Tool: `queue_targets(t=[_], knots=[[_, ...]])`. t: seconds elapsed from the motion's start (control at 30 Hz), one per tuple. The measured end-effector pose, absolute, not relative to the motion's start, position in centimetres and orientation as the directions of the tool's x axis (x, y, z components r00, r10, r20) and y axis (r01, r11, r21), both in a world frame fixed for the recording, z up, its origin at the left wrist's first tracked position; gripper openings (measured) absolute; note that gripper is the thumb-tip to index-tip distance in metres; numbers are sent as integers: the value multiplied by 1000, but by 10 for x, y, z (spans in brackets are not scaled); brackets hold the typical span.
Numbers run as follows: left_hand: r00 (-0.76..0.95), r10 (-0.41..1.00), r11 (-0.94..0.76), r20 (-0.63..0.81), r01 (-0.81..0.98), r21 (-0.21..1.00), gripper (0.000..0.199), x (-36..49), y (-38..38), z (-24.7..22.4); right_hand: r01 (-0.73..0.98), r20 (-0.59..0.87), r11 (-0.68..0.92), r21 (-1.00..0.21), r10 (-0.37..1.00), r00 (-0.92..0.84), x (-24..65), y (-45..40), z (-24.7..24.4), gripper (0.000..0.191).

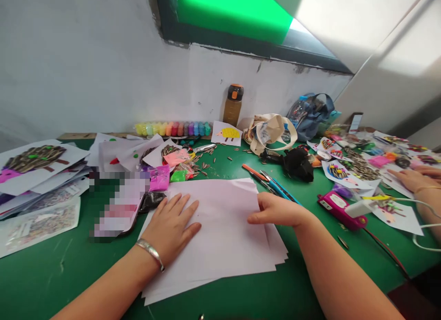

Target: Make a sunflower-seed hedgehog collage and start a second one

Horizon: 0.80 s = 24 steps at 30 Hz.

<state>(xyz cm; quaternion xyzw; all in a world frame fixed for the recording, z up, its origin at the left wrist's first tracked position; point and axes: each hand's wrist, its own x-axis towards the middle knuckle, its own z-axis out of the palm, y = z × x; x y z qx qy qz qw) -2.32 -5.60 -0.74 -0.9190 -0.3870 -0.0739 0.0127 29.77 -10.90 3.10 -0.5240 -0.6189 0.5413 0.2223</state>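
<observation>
A loose stack of white paper (223, 246) lies on the green table in front of me. My left hand (175, 225) rests flat on its left part, fingers spread, with a silver bracelet at the wrist. At the upper right edge of the stack, my right hand (272, 209) pinches the top sheet between thumb and curled fingers. That sheet's corner looks slightly raised. Just beyond my right hand lie several pens (275, 186). A black packet (151, 202) and a purple packet (159, 178) sit beyond my left hand.
Finished hedgehog pictures (37, 161) are piled at the left, beside a blurred phone (120, 209). Clay tubs (172, 128), a bottle (233, 108) and bags (272, 131) line the wall. At right are a magenta power strip (341, 209) and another person's hands (408, 180).
</observation>
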Motion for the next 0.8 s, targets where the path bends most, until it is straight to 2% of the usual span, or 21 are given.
queue_targets(t=[0.07,0.13,0.3,0.4,0.5,0.6,0.7,0.73,0.8], knots=[[683,714,-695,156,718,39,50,-24,-56,-7,445,-300,-132,-886,894,-332,296,-108,30,26],[675,715,-692,181,720,51,53,-25,-55,-7,393,-298,-170,-904,909,-292,295,-106,28,26],[667,711,-694,223,716,73,58,-27,-51,-7,-30,-322,-327,-944,939,-119,300,-105,31,37],[663,704,-699,257,711,78,58,-28,-49,-8,-168,-355,-352,-921,935,-12,306,-107,41,36],[663,676,-722,322,684,106,54,-30,-52,-3,-203,-382,-359,-911,919,93,313,-107,49,30],[721,581,-804,378,581,129,56,-30,-64,8,-186,-382,-352,-917,910,163,319,-102,46,30],[810,452,-891,373,431,144,89,-24,-80,18,-181,-388,-359,-916,907,165,324,-97,35,33],[813,439,-898,382,413,153,89,-22,-85,19,-193,-374,-343,-919,914,156,325,-96,32,33],[819,422,-907,390,391,159,53,-18,-90,18,-229,-303,-271,-935,945,119,327,-98,29,40]])
